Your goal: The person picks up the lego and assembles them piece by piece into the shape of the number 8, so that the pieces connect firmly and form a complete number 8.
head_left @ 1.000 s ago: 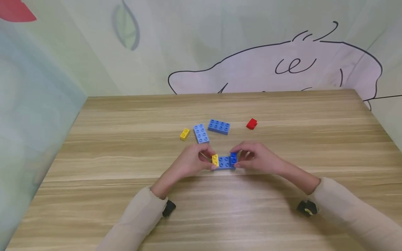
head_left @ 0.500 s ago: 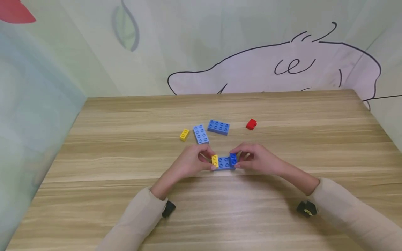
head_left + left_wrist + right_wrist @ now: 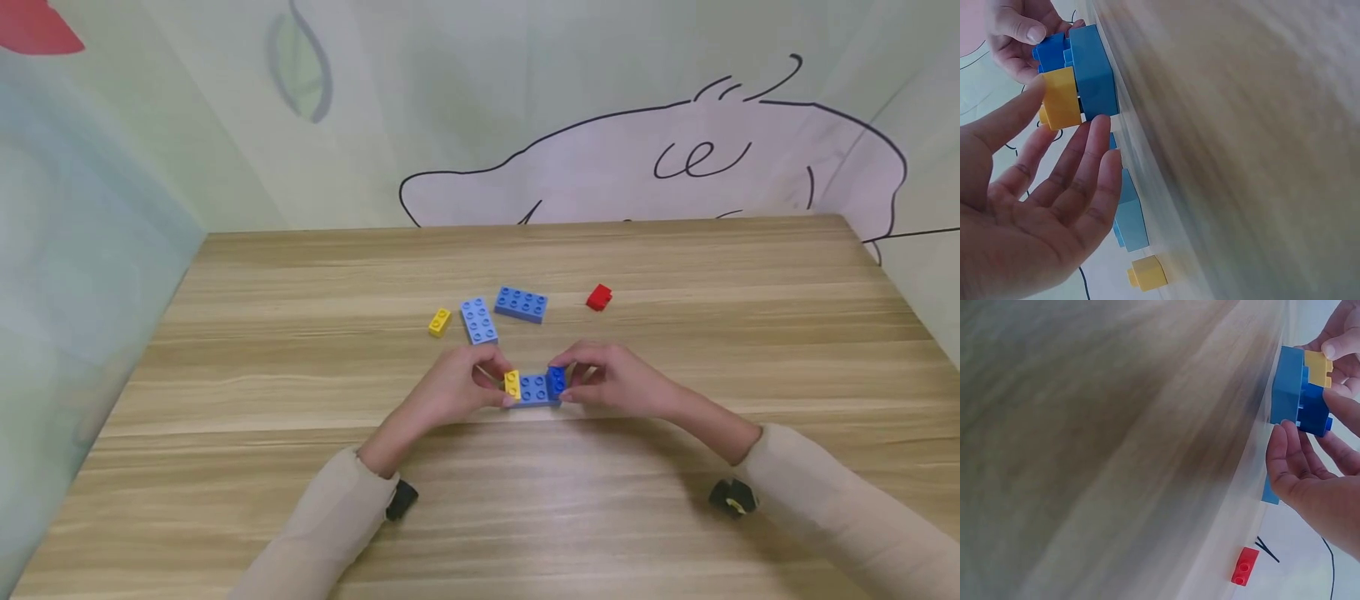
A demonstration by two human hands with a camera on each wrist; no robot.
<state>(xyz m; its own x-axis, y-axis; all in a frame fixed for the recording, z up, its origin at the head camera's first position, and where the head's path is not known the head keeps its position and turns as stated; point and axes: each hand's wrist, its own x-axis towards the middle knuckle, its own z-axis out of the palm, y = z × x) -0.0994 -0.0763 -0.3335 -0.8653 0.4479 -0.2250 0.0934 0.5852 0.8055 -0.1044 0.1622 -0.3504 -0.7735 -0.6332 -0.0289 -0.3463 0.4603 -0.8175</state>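
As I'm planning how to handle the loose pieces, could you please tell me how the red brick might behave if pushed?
The red brick looks like moulded plastic, so it should stay stiff. Its flat faces suggest sliding rather than rolling. Being small, it is probably light and easily nudged.

wood-grain table (image 3: 495, 525) | pale wall (image 3: 465, 92) behind: black-outlined drawing (image 3: 615, 167), green leaf (image 3: 303, 71) | red shape (image 3: 33, 29) top left, seemingly printed

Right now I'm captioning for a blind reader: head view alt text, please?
Left fingers pinch a yellow brick, right fingers a dark-blue brick, at opposite ends of a larger blue brick. Beyond on the table lie two blue bricks, another yellow brick and a red brick.
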